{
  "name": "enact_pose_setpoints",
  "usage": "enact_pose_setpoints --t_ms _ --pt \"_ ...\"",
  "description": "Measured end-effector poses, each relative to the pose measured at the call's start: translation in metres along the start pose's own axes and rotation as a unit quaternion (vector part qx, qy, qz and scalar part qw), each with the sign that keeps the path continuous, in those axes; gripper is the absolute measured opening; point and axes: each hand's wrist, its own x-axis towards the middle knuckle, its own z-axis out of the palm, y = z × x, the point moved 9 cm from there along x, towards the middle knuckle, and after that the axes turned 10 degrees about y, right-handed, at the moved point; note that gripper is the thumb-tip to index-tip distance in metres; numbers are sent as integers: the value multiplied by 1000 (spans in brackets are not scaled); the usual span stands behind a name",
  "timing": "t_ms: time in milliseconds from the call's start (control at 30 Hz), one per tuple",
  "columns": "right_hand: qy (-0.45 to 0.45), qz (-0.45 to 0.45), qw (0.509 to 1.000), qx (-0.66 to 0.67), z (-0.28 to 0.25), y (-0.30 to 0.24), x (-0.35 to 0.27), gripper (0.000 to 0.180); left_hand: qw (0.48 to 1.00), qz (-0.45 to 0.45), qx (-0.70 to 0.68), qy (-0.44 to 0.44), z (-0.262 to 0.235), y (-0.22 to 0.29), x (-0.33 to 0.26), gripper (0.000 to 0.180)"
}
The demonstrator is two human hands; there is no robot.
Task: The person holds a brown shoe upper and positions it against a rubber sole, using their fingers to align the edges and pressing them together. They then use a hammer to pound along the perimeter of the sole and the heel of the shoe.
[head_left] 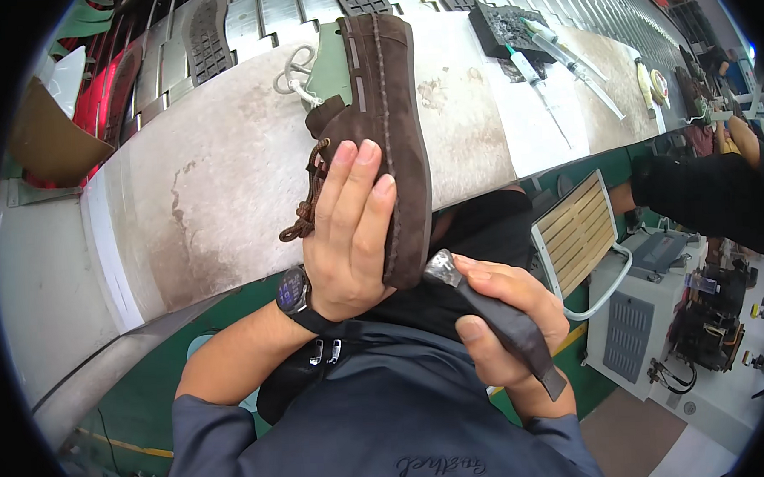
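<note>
A dark brown suede lace-up shoe [376,111] lies on its side on the bench, its toe reaching past the near edge. At its collar shows a green last [330,63] with a white cord loop [298,74]. Across the shoe's side lies my left hand [352,227], fingers outstretched and flat; its thumb is hidden. Brown laces [310,195] hang beside these fingers. Just right of the toe, my right hand [515,314] is closed around a dark, flat-handled tool [507,322] with a silvery, shiny end. That end is close to the toe; whether they touch I cannot tell.
Shoe soles [207,37] sit on a metal roller conveyor [257,18] behind the bench [217,173]. A dark block [496,29] and several syringes [532,74] lie at the far right. A slatted wooden chair [576,234] and a machine [633,325] stand right, near another person [695,195].
</note>
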Motion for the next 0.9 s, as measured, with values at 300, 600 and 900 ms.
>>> enact_pose_setpoints --t_ms 300,600,900 --pt "-242 -3 967 -74 16 -16 73 32 999 19 9 -33 -2 4 -5 68" --pt "-134 -48 977 -159 9 10 107 32 995 -80 -29 -43 -27 -13 -1 91" --pt "8 212 968 136 23 78 99 56 689 -632 -327 140 -113 -108 -17 69"
